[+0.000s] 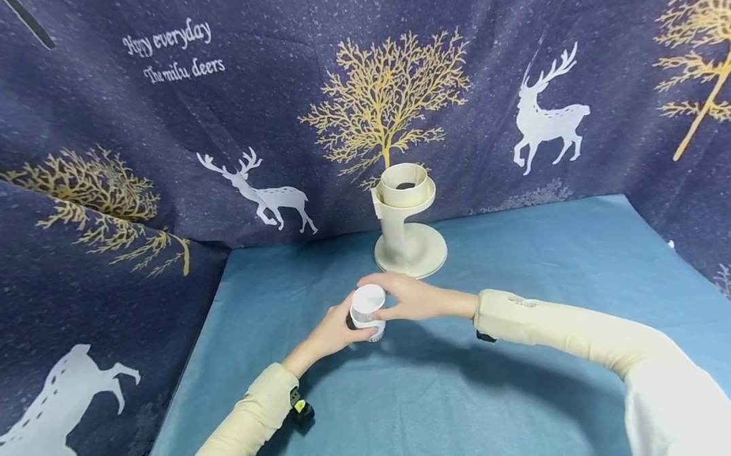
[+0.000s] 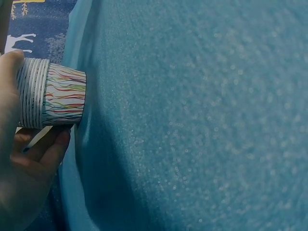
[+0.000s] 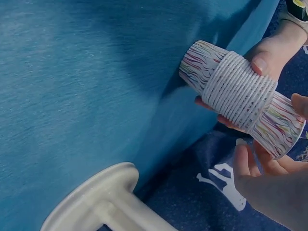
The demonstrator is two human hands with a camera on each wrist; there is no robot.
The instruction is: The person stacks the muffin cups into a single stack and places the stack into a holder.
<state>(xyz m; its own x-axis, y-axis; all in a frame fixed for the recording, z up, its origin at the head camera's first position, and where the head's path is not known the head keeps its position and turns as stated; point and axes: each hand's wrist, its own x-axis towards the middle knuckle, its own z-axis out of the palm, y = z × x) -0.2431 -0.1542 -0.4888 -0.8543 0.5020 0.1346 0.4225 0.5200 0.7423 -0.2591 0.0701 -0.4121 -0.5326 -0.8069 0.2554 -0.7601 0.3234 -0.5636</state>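
Note:
A stack of paper cups (image 3: 240, 91) with coloured wavy lines stands over the blue cloth, rolled rims bunched along its middle and patterned walls at both ends. My left hand (image 1: 333, 331) grips its side, thumb and fingers around it. From the other side my right hand (image 1: 408, 296) holds the upper end between thumb and fingers. In the head view the stack's top (image 1: 368, 297) is a white round; whether it is a mouth or a base I cannot tell. The left wrist view shows the lower cup wall (image 2: 66, 95) close to the cloth.
Behind the hands stands a cream stand (image 1: 394, 233) with a round base and a ring bearing a cream cup-shaped piece (image 1: 404, 185). Blue cloth (image 1: 471, 393) covers the table. A dark blue curtain (image 1: 262, 110) with deer and trees hangs at the back and sides.

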